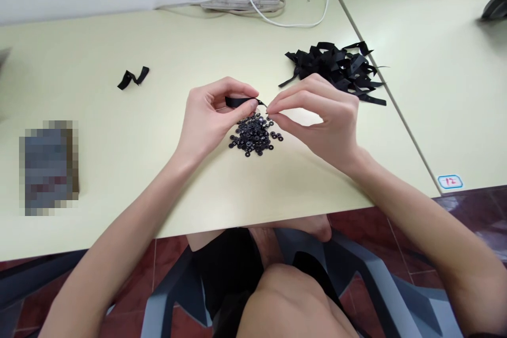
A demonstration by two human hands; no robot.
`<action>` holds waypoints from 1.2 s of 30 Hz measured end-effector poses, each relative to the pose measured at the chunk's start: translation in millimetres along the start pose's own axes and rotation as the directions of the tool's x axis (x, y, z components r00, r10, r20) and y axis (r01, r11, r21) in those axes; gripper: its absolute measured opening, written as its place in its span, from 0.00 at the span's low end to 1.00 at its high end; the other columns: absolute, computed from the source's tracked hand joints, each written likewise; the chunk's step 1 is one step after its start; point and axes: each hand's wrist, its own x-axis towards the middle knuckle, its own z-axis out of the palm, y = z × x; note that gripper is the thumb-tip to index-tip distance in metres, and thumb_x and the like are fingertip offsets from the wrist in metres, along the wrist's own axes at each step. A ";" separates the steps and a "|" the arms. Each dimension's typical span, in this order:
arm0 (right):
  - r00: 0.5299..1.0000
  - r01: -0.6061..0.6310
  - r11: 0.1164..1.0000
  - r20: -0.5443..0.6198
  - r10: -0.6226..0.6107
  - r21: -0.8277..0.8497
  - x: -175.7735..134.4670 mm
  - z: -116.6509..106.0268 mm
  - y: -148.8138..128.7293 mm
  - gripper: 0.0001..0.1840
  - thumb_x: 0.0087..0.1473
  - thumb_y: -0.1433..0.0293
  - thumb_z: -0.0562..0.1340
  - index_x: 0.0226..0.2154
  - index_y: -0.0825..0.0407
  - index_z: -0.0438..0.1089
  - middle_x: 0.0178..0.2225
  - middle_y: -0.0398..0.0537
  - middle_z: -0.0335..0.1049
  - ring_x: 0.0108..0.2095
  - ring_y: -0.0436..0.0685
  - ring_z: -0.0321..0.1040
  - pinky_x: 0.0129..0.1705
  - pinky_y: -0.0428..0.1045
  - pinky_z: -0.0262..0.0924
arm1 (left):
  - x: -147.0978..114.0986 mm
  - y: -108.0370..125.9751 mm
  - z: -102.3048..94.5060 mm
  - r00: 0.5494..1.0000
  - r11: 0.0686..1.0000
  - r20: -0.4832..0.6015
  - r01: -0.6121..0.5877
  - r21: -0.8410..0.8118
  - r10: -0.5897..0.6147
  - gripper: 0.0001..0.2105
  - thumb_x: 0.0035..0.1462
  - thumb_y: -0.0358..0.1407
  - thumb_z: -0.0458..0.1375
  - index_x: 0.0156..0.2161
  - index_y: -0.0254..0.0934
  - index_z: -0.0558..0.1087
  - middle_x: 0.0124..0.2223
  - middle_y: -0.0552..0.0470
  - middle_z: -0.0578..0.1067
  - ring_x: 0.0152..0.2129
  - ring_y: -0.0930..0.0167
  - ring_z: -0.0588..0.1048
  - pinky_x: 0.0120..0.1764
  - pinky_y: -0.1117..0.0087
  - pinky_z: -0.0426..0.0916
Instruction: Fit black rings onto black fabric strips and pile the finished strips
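So in the head view (the only one here), the left hand (209, 116) is pinching a black strip (237, 102) between thumb and fingers, so the strip is sitting right in that grip. The right hand (325, 111) is meeting its end with thumb and fingertips together; can't tell whether they're grasping the tip or something tiny. The long axis is running roughly left to right, one end poking back toward the left palm, the other pointing at the right fingertips and dipping a bit. My guess is the left is clamping it there to leave that end exposed and steady. The small black discs (253, 134) are lying just on the near side of the grip, probably for easy picking. A heap of black strips (332, 66) is lying beyond the right hand, likely for reach, while a lone bent strip (133, 78) is lying left of the grip, well apart, maybe to avoid mixing.
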 end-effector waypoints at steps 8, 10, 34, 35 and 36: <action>1.000 -0.027 0.998 0.014 0.028 -0.059 -0.3 -0.4 -3.7 0.04 0.69 0.66 0.73 0.41 0.38 0.82 0.47 0.49 0.84 0.52 0.69 0.78 0.57 0.70 0.76 | -5.4 7.4 2.4 0.998 0.997 -0.049 -0.040 0.063 0.043 0.04 0.66 0.41 0.72 0.43 0.46 0.84 0.44 0.52 0.87 0.44 0.63 0.85 0.42 0.62 0.81; 0.999 -0.043 0.998 0.010 0.043 -0.047 0.3 -0.7 -5.0 0.04 0.69 0.67 0.73 0.41 0.39 0.82 0.49 0.50 0.83 0.53 0.69 0.78 0.58 0.70 0.75 | -5.9 6.0 2.7 0.999 0.999 -0.024 -0.035 0.034 0.035 0.06 0.66 0.42 0.72 0.44 0.45 0.84 0.45 0.51 0.87 0.42 0.64 0.85 0.41 0.62 0.80; 0.993 -0.065 0.998 -0.095 0.064 0.002 -3.3 0.5 -6.3 0.05 0.72 0.64 0.69 0.40 0.40 0.80 0.41 0.49 0.83 0.43 0.66 0.81 0.49 0.65 0.79 | -9.1 8.8 5.4 0.997 0.997 -0.009 -0.080 -0.019 0.080 0.10 0.62 0.44 0.77 0.44 0.44 0.87 0.45 0.49 0.87 0.47 0.60 0.86 0.53 0.54 0.86; 0.994 -0.055 0.998 -0.097 0.056 0.013 -3.3 0.3 -6.3 0.05 0.72 0.64 0.69 0.40 0.40 0.80 0.41 0.49 0.83 0.43 0.65 0.81 0.49 0.65 0.79 | -9.1 8.9 5.5 0.997 0.996 -0.007 -0.083 -0.022 0.083 0.11 0.62 0.45 0.78 0.44 0.44 0.87 0.45 0.48 0.87 0.47 0.60 0.86 0.53 0.53 0.86; 0.994 -0.045 0.999 -0.101 0.048 0.025 -3.4 0.3 -6.3 0.05 0.72 0.65 0.69 0.40 0.40 0.80 0.41 0.49 0.83 0.43 0.65 0.81 0.50 0.65 0.79 | -9.1 9.1 5.7 0.996 0.996 -0.004 -0.089 -0.025 0.089 0.11 0.62 0.45 0.78 0.45 0.44 0.87 0.45 0.48 0.87 0.47 0.60 0.86 0.53 0.53 0.86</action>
